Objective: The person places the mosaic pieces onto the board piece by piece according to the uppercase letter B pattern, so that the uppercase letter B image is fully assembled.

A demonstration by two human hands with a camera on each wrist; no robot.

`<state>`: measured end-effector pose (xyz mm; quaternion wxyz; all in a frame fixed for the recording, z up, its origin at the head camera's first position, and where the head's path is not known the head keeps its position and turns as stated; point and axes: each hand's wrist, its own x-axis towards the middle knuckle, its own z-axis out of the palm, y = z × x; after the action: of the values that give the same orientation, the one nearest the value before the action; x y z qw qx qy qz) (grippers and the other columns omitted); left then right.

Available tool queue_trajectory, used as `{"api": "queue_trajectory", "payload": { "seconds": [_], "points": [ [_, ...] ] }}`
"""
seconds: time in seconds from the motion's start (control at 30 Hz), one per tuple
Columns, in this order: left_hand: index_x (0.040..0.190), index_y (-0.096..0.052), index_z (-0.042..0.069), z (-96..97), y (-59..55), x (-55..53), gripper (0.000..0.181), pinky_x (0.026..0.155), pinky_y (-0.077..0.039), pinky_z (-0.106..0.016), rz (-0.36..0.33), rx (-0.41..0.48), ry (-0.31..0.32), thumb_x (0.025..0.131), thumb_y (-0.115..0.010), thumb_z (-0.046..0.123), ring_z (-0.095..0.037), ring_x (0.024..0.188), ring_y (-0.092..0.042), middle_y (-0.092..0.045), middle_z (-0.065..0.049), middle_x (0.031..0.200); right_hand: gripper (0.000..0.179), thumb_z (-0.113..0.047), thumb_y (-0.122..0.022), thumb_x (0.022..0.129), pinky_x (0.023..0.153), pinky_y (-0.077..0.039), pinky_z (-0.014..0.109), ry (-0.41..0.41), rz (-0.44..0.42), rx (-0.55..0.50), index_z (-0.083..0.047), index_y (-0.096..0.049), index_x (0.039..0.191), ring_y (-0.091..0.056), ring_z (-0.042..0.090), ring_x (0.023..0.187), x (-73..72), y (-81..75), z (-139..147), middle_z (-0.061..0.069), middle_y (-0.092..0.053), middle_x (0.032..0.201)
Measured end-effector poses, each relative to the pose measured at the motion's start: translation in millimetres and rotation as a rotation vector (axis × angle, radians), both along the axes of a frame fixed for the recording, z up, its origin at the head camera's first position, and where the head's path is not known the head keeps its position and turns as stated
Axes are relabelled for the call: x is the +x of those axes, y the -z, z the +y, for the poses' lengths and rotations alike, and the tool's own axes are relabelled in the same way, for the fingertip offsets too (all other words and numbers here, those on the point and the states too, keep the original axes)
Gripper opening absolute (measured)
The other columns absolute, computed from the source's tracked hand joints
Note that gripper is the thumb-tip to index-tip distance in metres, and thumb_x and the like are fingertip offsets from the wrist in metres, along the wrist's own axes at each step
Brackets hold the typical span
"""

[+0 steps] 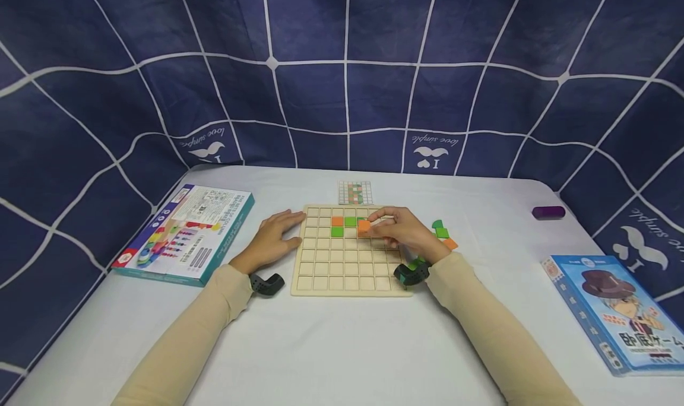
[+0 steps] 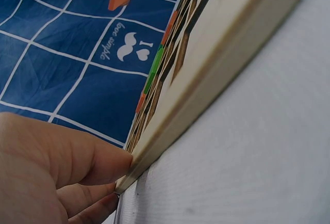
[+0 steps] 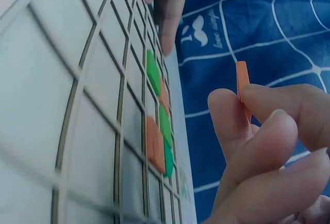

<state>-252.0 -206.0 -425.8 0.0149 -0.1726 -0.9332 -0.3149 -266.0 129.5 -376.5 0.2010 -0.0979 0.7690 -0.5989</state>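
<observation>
A wooden grid board (image 1: 320, 269) lies on the white table. My right hand (image 1: 403, 231) is over its upper right part and pinches an orange tile (image 3: 242, 77) between thumb and fingers, above the surface. In the board's upper rows sit an orange tile (image 1: 337, 221), a green tile (image 1: 350, 221) and another green tile (image 1: 337, 232). The right wrist view also shows a second orange tile (image 3: 156, 144) and a darker green tile (image 3: 168, 159) on the grid. My left hand (image 1: 272, 241) rests at the board's left edge, its fingers extended and touching the rim.
A small pattern card (image 1: 355, 192) lies behind the board. Loose green tiles (image 1: 441, 232) and an orange tile (image 1: 451, 244) are right of it, partly hidden by my right arm. Boxed games stand left (image 1: 198, 234) and right (image 1: 620, 317); a purple cylinder (image 1: 548, 212) lies at far right.
</observation>
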Motion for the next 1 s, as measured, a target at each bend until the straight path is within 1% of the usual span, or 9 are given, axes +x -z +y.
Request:
{"api": "queue_trajectory", "payload": {
  "seconds": [0.17,0.3,0.33,0.43,0.57,0.63,0.77,0.87,1.0],
  "points": [
    [0.159,-0.050,-0.002,0.3,-0.8,0.4,0.064,0.130,-0.014,-0.062,-0.005,0.004,-0.004,0.099,-0.064,0.017,-0.042,0.161,-0.028,-0.046,-0.019,0.167,0.032,-0.001,-0.072,0.100,0.050,-0.037,0.017,-0.015,-0.001,-0.031,0.003,-0.064,0.130,-0.049,0.006,0.054,0.1,1.5,-15,0.006,-0.082,0.094],
    [0.159,-0.050,-0.002,0.0,-1.2,0.9,0.064,0.130,-0.014,-0.062,-0.006,0.007,-0.003,0.099,-0.064,0.016,-0.042,0.161,-0.028,-0.047,-0.019,0.167,0.035,-0.002,-0.073,0.099,0.049,-0.039,0.016,-0.014,-0.016,-0.064,0.005,-0.063,0.132,-0.050,0.005,0.052,0.0,4.9,-27,0.009,-0.082,0.094],
    [0.159,-0.050,-0.002,-0.1,-1.4,1.1,0.064,0.130,-0.014,-0.062,-0.006,0.006,-0.003,0.099,-0.065,0.016,-0.042,0.161,-0.028,-0.047,-0.019,0.167,0.036,-0.002,-0.074,0.099,0.048,-0.039,0.015,-0.013,-0.020,-0.071,0.005,-0.063,0.133,-0.051,0.004,0.052,-0.5,6.0,-30,0.008,-0.082,0.093],
    [0.159,-0.050,-0.001,-0.2,-1.5,0.7,0.064,0.130,-0.013,-0.062,-0.004,0.005,-0.003,0.099,-0.065,0.016,-0.042,0.161,-0.028,-0.047,-0.018,0.167,0.039,-0.003,-0.077,0.096,0.047,-0.042,0.015,-0.003,-0.045,-0.084,0.004,-0.063,0.132,-0.053,0.005,0.051,-0.7,8.8,-38,0.005,-0.078,0.080],
    [0.159,-0.051,-0.001,-0.3,-1.6,-0.4,0.065,0.130,-0.014,-0.061,-0.004,0.003,-0.001,0.098,-0.065,0.017,-0.042,0.161,-0.028,-0.047,-0.018,0.167,0.038,-0.002,-0.078,0.094,0.047,-0.045,0.016,-0.007,-0.063,-0.095,0.003,-0.065,0.129,-0.055,0.006,0.051,-1.0,12.3,-45,0.003,-0.073,0.073],
    [0.159,-0.051,0.000,-0.2,-1.3,-1.0,0.065,0.130,-0.014,-0.061,-0.006,0.003,0.000,0.098,-0.066,0.018,-0.041,0.162,-0.028,-0.047,-0.017,0.167,0.036,-0.002,-0.078,0.095,0.048,-0.045,0.016,-0.019,-0.058,-0.095,0.003,-0.065,0.128,-0.056,0.006,0.052,-1.9,15.2,-47,0.003,-0.076,0.078],
    [0.159,-0.051,0.000,-0.3,-1.3,-0.8,0.065,0.130,-0.014,-0.062,-0.004,0.001,0.001,0.099,-0.065,0.018,-0.042,0.161,-0.028,-0.047,-0.018,0.167,0.033,-0.002,-0.075,0.096,0.049,-0.046,0.017,-0.046,-0.047,-0.074,0.004,-0.064,0.126,-0.058,0.007,0.054,-1.3,17.6,-49,0.003,-0.078,0.083],
    [0.159,-0.050,-0.001,-0.5,-1.0,-0.2,0.065,0.130,-0.013,-0.062,-0.003,0.004,0.000,0.099,-0.065,0.017,-0.042,0.161,-0.028,-0.047,-0.018,0.167,0.032,-0.001,-0.074,0.097,0.049,-0.046,0.018,-0.061,-0.034,-0.058,0.005,-0.063,0.126,-0.058,0.008,0.056,-0.3,18.5,-49,0.003,-0.075,0.081],
    [0.159,-0.050,-0.001,-0.6,0.1,-0.7,0.064,0.130,-0.013,-0.062,-0.002,0.006,-0.003,0.099,-0.065,0.017,-0.042,0.161,-0.028,-0.047,-0.018,0.167,0.030,0.000,-0.073,0.098,0.049,-0.048,0.018,-0.089,0.024,-0.014,0.006,-0.064,0.126,-0.057,0.010,0.056,-0.8,21.8,-50,0.002,-0.068,0.076]
  ]
}}
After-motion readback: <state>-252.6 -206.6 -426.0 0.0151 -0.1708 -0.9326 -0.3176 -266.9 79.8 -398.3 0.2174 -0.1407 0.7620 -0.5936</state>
